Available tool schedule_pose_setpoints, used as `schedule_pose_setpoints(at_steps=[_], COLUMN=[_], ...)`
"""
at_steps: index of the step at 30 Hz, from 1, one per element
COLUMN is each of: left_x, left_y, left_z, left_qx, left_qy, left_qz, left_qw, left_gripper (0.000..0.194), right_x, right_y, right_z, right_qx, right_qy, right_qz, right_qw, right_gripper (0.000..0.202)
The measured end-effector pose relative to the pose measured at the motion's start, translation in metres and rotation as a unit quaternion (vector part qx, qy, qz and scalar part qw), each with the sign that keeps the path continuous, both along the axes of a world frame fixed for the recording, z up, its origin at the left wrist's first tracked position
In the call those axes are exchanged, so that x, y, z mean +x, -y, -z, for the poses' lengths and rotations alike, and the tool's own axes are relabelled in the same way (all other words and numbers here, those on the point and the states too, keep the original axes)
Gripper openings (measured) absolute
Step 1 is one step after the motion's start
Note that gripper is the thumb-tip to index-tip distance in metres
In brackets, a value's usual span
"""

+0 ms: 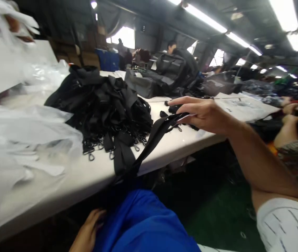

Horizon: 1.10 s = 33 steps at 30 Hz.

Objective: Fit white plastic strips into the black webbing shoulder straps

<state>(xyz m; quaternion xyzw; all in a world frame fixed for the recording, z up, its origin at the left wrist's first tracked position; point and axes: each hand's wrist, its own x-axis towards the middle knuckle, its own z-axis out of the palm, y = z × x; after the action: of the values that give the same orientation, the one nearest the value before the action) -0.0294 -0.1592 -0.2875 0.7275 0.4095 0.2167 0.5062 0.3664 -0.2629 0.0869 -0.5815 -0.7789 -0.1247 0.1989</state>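
R hand (204,113) pinching long flat blk fabric strap (152,140), slanting past edge of white table (170,150), nr tangled blk strap heap (104,98) w/ looped clips (111,155); L hand (89,227) low, can't tell grip.

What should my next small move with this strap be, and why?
Probably raise your right hand a little to draw the black strap up: the hand holds it above the table, but its lower stretch droops past the near edge.
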Motion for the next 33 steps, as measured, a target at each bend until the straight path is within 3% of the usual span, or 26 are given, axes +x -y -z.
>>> schedule_pose_setpoints(at_steps=[3,6,13,16,19,25,29,33], left_x=[0.019,0.04,0.082,0.089,0.087,0.062,0.05,0.045], left_y=[-0.015,-0.031,-0.046,-0.041,-0.032,-0.002,0.015,0.014], left_z=[0.024,0.031,0.028,0.023,0.016,0.0,-0.01,-0.018], left_qx=[0.019,0.051,0.011,-0.027,-0.077,-0.257,-0.378,-0.426], left_qy=[-0.038,-0.029,0.048,0.072,0.098,0.173,0.253,0.343], left_qz=[-0.058,-0.092,0.055,0.098,0.104,0.021,-0.092,-0.233], left_qw=[0.997,0.994,0.997,0.992,0.987,0.95,0.886,0.804], left_gripper=[0.031,0.043,0.048,0.048,0.04,0.036,0.027,0.013], right_x=[-0.013,-0.019,-0.029,-0.027,-0.014,0.026,0.046,0.058], right_y=[-0.003,-0.004,-0.001,-0.002,-0.005,-0.01,-0.009,0.001], right_z=[-0.016,-0.021,-0.022,-0.024,-0.024,-0.006,0.021,0.047], right_qx=[0.028,0.091,0.286,0.334,0.384,0.394,0.383,0.362], right_qy=[0.029,0.061,0.072,0.072,0.105,0.148,0.105,0.089], right_qz=[-0.038,-0.052,-0.036,0.023,0.096,0.207,0.246,0.267], right_qw=[0.998,0.993,0.955,0.94,0.912,0.883,0.884,0.888], right_gripper=[0.018,0.018,0.014,0.016,0.026,0.044,0.051,0.051])
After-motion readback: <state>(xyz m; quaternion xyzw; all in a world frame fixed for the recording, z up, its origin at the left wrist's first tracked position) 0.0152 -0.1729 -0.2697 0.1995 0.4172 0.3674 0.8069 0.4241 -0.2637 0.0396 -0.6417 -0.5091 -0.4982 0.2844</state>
